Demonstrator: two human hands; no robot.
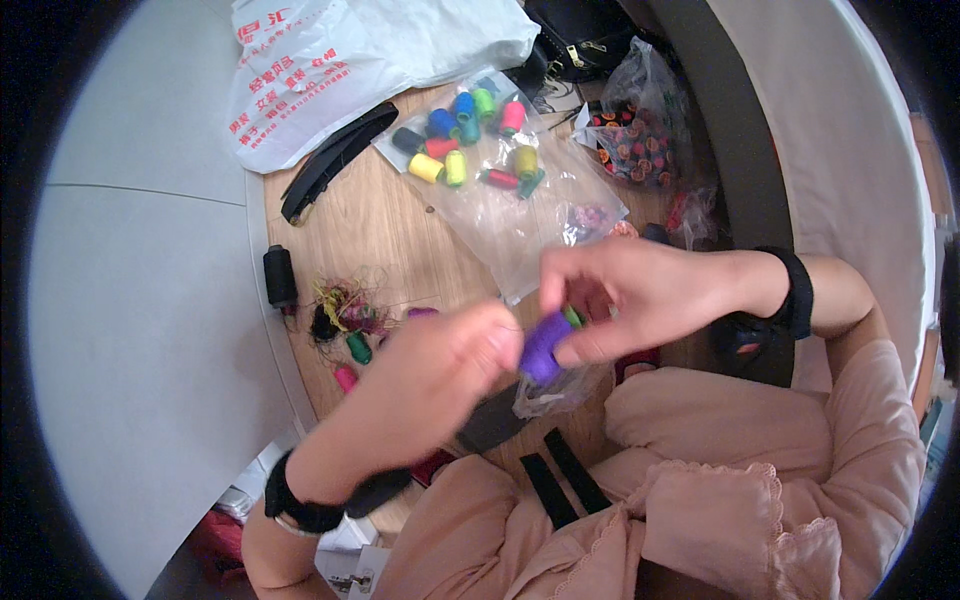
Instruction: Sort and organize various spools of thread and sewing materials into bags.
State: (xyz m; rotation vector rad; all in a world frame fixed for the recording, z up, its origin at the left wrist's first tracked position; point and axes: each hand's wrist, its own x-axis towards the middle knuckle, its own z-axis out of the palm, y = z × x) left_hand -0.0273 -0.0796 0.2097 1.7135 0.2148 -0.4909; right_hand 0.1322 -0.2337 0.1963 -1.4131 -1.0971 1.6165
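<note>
A purple spool of thread (pixel 545 348) is gripped between the thumb and fingers of my right hand (pixel 637 292), with a bit of green showing at its end. Close beside it on the left, my left hand (pixel 450 360) is blurred, its fingers curled in. Whether it pinches a thread cannot be seen. Beneath the spool lies a crumpled clear plastic bag (pixel 555 396). Past my hands, a flat clear zip bag (pixel 480 217) has several coloured spools on or in it, among them a yellow spool (pixel 426 168) and a pink spool (pixel 513 118).
Left of my hands are a tangle of loose threads (pixel 349 304), a dark green spool (pixel 359 348) and a black spool (pixel 280 276). A black strap (pixel 337 161) lies near a large white plastic bag (pixel 390 52). A grey panel (pixel 150 285) bounds the left side.
</note>
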